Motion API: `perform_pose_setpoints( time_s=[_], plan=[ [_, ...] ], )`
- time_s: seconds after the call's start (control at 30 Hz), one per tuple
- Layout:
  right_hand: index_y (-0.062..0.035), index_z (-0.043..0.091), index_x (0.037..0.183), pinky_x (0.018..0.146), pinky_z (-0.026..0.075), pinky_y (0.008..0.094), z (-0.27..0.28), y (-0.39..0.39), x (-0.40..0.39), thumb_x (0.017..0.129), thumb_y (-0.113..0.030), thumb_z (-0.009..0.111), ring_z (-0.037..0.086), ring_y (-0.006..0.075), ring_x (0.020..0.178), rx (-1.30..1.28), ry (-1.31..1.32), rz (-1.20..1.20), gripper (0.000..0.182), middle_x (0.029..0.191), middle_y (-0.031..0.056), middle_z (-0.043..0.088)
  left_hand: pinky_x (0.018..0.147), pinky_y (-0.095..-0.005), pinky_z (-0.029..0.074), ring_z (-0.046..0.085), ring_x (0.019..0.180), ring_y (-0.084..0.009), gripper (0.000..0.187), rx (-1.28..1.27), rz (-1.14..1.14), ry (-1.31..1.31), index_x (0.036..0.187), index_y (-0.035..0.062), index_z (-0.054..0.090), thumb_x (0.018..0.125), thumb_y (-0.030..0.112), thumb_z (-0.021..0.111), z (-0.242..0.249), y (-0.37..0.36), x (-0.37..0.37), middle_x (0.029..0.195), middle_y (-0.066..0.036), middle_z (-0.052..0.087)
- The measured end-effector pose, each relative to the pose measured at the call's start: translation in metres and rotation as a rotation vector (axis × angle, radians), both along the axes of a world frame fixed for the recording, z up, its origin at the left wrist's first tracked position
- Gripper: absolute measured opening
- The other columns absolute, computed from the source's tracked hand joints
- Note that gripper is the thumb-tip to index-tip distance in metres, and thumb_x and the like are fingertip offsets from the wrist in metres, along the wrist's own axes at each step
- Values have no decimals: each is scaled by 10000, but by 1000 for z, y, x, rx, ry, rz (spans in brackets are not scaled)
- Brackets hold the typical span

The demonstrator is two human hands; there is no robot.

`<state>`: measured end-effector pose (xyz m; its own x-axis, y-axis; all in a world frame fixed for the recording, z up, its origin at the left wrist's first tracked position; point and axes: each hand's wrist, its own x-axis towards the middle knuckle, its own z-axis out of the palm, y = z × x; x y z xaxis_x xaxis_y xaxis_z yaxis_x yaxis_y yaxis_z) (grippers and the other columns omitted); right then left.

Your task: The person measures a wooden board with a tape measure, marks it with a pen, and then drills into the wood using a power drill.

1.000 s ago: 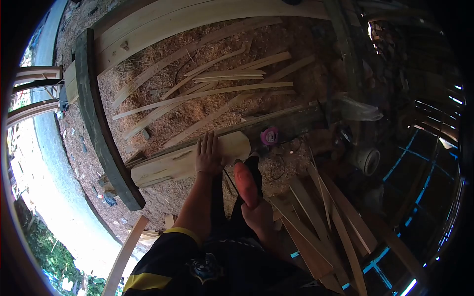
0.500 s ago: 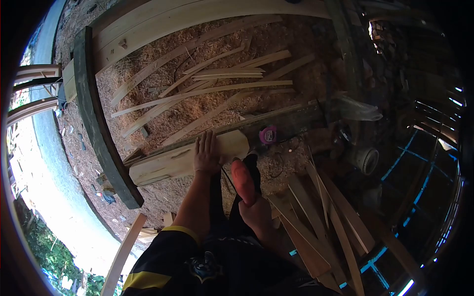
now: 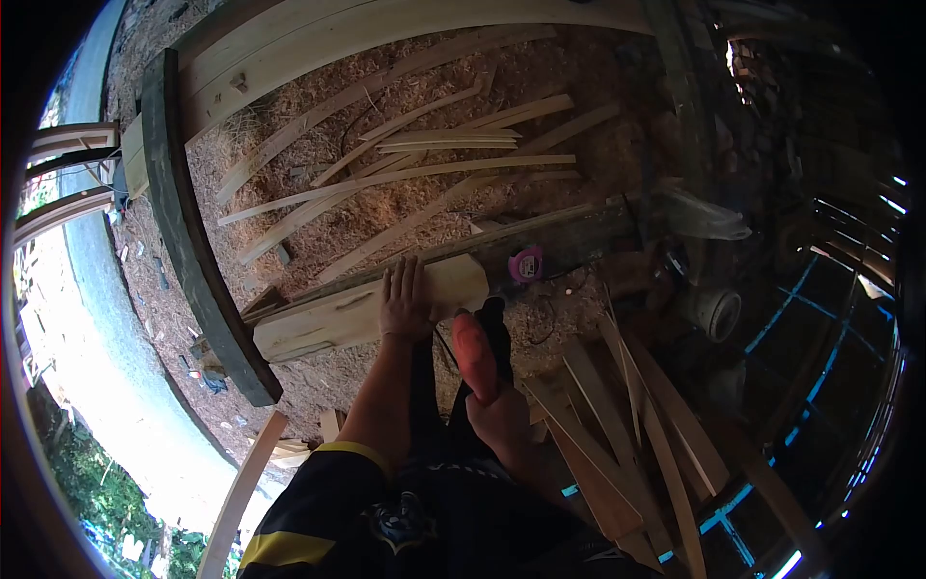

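Observation:
My left hand (image 3: 405,301) lies flat on a short pale board (image 3: 323,323), its fingers stretched across the wood. The board rests along a long dark beam (image 3: 569,232), and its right end is cut to a blunt point. In my right hand (image 3: 497,413) is the rear of a red tool (image 3: 474,352), pointing up toward the board's lower edge near my left hand. What the tool's front end touches is too dark to tell. A pink tape measure (image 3: 526,264) sits on the beam just right of the board's end.
Thin wood strips (image 3: 453,166) lie scattered over shavings beyond the beam. A dark crosspiece (image 3: 198,241) stands at the left. Long boards (image 3: 666,415) lean at the lower right, near a white round container (image 3: 719,315). A wide plank (image 3: 318,48) spans the top.

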<state>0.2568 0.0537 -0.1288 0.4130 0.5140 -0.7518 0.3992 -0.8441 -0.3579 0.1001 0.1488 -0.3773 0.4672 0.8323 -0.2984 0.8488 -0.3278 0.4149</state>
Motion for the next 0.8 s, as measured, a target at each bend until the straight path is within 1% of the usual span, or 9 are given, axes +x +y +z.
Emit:
perform_pose_setpoints(
  time_s=[0.13,0.27,0.47,0.63,0.77,0.8],
  plan=[
    [-3,759,1052,813,618,526,-3,-1,1,918,-224,745,771,475,944,19,-11,-4,260,920,261,773,1382,-587,163,270,1682,-386,1000,17,-11,3,1701,1,344,903,517,655,1,1,0,1768,-196,371],
    [-3,762,1019,798,617,525,-1,3,0,931,-243,752,772,476,932,37,-15,-17,256,897,256,771,1378,-588,174,280,1678,-388,981,21,-15,5,1692,-5,356,910,511,648,-2,0,-1,1763,-198,380],
    [-3,762,1044,801,617,521,-8,-3,0,940,-261,761,777,467,939,17,-33,4,279,921,254,778,1376,-589,181,290,1673,-393,986,20,-5,-4,1683,-5,366,894,505,666,-2,0,0,1758,-196,387],
    [2,759,1056,806,617,520,-9,-4,0,935,-261,766,775,472,945,4,-28,1,290,928,258,777,1382,-586,161,285,1674,-390,1001,-6,-4,21,1686,2,367,879,505,679,-2,0,1,1757,-194,388],
    [4,757,1060,807,616,524,-13,-5,1,926,-252,762,769,483,946,22,-33,-8,289,925,264,772,1384,-586,152,272,1680,-384,1003,6,-32,47,1690,3,360,886,509,679,-4,0,-1,1763,-190,380],
    [4,757,1060,807,616,524,-14,-6,1,926,-252,762,769,483,946,20,-34,-7,289,925,264,772,1384,-587,151,268,1682,-383,1003,9,-17,18,1692,3,356,890,512,678,-4,-1,-1,1765,-188,376]
  ],
)
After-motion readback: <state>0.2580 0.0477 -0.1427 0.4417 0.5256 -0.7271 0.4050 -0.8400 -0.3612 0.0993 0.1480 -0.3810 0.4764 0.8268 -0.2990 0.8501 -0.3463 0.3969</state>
